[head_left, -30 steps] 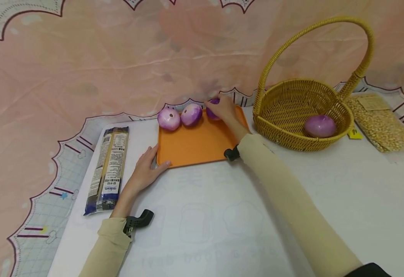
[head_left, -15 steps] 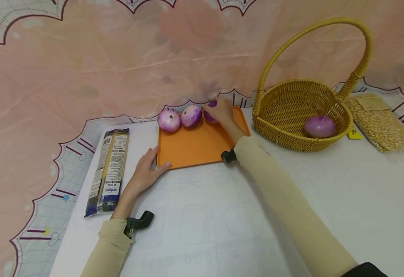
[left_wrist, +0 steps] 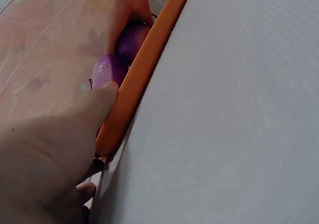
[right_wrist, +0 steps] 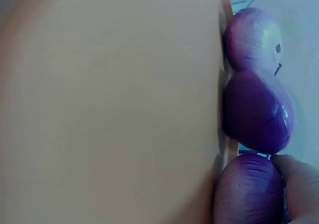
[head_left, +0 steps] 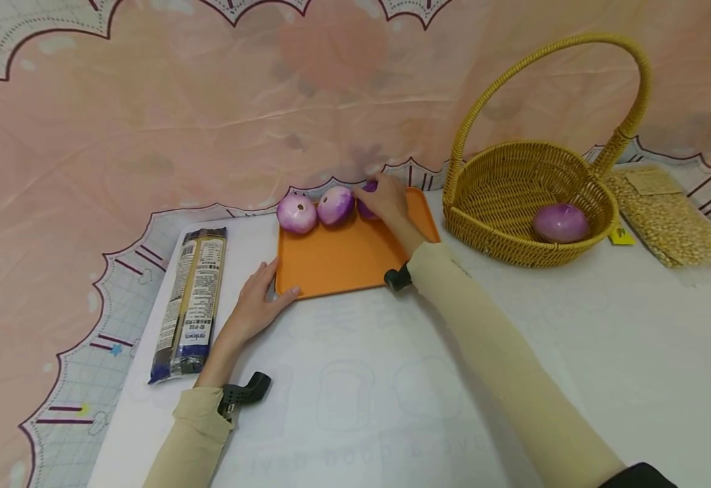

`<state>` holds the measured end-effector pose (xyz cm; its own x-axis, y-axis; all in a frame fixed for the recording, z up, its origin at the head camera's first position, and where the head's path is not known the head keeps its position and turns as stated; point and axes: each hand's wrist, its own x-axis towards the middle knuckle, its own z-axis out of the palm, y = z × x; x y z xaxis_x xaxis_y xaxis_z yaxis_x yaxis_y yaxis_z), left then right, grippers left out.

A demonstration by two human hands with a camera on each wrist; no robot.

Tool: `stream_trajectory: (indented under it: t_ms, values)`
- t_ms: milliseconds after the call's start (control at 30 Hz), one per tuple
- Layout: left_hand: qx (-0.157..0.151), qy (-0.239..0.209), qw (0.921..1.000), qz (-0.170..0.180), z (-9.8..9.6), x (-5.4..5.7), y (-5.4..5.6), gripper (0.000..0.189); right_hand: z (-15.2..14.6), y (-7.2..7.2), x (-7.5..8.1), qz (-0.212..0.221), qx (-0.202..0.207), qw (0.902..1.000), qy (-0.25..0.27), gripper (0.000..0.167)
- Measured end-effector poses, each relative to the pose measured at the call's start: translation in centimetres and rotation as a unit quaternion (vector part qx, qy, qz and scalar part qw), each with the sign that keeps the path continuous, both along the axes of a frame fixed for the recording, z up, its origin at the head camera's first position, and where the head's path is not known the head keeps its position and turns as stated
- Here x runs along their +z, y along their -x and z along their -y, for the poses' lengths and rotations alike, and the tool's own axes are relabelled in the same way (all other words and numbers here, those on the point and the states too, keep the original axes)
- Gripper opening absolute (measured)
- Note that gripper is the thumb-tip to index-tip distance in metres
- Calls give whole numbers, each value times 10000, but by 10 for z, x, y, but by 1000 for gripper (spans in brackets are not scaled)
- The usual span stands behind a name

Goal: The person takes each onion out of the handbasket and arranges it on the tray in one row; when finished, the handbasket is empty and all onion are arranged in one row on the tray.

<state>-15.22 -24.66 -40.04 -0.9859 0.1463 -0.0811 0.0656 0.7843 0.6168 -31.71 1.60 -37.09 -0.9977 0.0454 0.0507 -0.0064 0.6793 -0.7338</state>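
My right hand (head_left: 390, 202) holds a purple onion (right_wrist: 246, 191) at the back of an orange tray (head_left: 343, 264), partly hiding it in the head view. To its left, also along the tray's back rim, sit a middle onion (head_left: 335, 206) and a paler onion (head_left: 297, 214). In the right wrist view the held onion lies close against the middle one, with a fingertip near the gap. My left hand (head_left: 254, 308) rests at the tray's near left corner, fingers along the left side. Its thumb (left_wrist: 107, 92) lies on the rim.
On the right stands a yellow wicker basket (head_left: 501, 251) with a tall handle and one purple onion (head_left: 560, 223) inside. Beyond it lies a bag of pale yellow kernels (head_left: 672, 217). A long printed packet (head_left: 190, 305) lies left of the tray. Patterned cloth covers the back.
My right hand and the onion in it have shifted slightly left and toward me, closer to the middle onion. My left hand stays at the tray corner.
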Motion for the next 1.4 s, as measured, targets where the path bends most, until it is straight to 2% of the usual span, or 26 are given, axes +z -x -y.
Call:
stream_trajectory:
  t_ms: [200,400,567,633,733,800,867,967,1133,1267,1400]
  values:
    - [-9,-15,10000,27,0,0,1,85,1,0,0,60,-47,10000,-21,55]
    - [29,11,10000,58,1,-1,1,85,0,-1,11,-87,-140,9995,-262,51]
    - [47,6,10000,72,1,-1,2,85,-3,-1,24,-458,-91,9986,-249,46]
    - [49,3,9999,90,1,-1,3,85,-5,0,29,-790,-5,9968,-104,44]
    - [31,4,10000,94,1,0,3,85,-10,0,37,-1394,329,9892,325,39]
    - [22,17,10000,82,2,0,4,85,-12,-1,44,-1806,730,9778,776,36]
    - [6,16,10000,61,2,1,4,85,-13,-4,49,-1966,1150,9664,1189,35]
    - [16,10,10000,62,3,1,5,85,-15,-15,57,-1864,1719,9526,1681,37]
    - [46,-8,9999,130,2,0,3,85,-25,-43,64,-1166,2266,9484,1886,41]
    - [22,-4,9999,123,1,-1,3,84,-38,-62,65,-760,2559,9446,1912,40]
    - [23,20,10000,51,1,-1,3,84,-56,-78,59,-686,2905,9424,1509,37]
